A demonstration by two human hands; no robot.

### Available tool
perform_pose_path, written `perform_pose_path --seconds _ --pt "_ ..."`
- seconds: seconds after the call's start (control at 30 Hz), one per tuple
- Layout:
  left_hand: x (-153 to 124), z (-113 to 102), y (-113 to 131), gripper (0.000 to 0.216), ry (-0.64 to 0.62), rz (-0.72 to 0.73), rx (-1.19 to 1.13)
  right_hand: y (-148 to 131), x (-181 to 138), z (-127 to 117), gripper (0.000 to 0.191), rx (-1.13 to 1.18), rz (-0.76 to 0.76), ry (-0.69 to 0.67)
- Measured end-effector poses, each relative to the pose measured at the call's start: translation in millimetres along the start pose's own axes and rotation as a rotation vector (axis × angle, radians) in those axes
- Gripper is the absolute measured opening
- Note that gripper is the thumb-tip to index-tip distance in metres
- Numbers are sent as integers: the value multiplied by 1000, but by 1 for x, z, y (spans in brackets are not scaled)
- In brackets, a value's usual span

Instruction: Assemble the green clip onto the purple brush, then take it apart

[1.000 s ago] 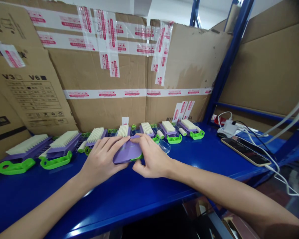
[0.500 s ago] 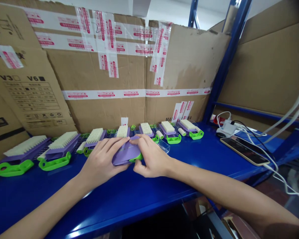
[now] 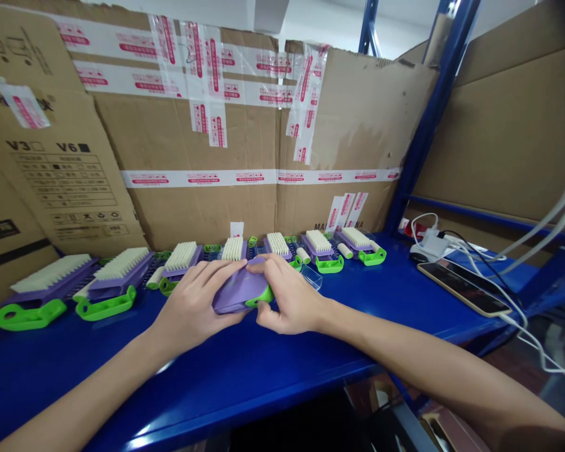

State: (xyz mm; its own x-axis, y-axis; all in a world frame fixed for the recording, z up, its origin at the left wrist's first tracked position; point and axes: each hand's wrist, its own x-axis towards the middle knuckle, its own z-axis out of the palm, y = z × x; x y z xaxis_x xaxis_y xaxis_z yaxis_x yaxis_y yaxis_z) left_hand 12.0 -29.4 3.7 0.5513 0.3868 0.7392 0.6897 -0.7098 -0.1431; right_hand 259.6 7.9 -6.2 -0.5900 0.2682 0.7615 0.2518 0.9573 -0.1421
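Both of my hands hold one purple brush [image 3: 242,290] with a green handle piece, its flat back turned up, just above the blue shelf [image 3: 245,370]. My left hand [image 3: 193,306] grips its left side, fingers over the top. My right hand [image 3: 289,298] pinches the right end, with the thumb at the green part. Behind them runs a row of several purple brushes with white bristles and green handles [image 3: 113,276], bristles up, along the cardboard wall.
Taped cardboard boxes [image 3: 226,138] close off the back and left. A clear plastic piece [image 3: 311,276] lies just behind my right hand. A phone [image 3: 464,287], a white charger [image 3: 433,242] and cables lie at the right by a blue rack post [image 3: 428,119].
The brush has tilted slightly in my hands and more of its green handle shows at my right thumb. Both hands stay in the same place.
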Motion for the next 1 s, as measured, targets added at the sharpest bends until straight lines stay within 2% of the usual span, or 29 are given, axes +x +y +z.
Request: perform_pose_path --seconds 0.17,0.63,1.0 --pt "-1 0 -2 65 -18 4 -13 6 0 -3 56 56 -34 -22" --pt "-2 -2 -4 69 -43 -33 -49 6 3 -5 51 90 -57 26" --pt "-2 -2 -4 63 -39 -2 -31 7 4 -4 59 139 -57 47"
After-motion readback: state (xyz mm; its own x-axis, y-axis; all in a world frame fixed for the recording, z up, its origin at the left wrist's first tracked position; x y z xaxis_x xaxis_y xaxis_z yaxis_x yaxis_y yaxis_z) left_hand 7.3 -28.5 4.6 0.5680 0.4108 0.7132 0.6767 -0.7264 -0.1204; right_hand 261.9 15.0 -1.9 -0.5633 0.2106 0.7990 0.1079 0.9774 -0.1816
